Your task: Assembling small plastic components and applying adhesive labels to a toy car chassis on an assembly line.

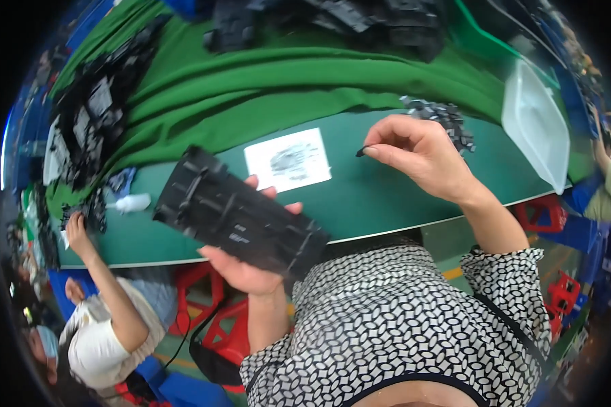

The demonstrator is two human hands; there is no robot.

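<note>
A long black plastic housing [234, 214], ribbed along its face, lies tilted across my left hand [251, 275]. The fingers wrap round it from beneath, and their tips show along its far edge. To the right, my right hand [414, 154] pinches a small black piece [363, 151] between thumb and forefinger above the green table. The piece is too small for me to tell its kind. Just beyond that hand is a pile of small black and grey parts [441, 119], partly hidden by it. The housing and the small piece are apart.
A white paper sheet [288, 161] lies on the green table [360, 203]. At the right stands a white tray [540, 125]. Black parts [95, 115] are heaped on the green cloth [265, 78]. At the left, a co-worker's hand [78, 234] is near a white bottle [132, 202].
</note>
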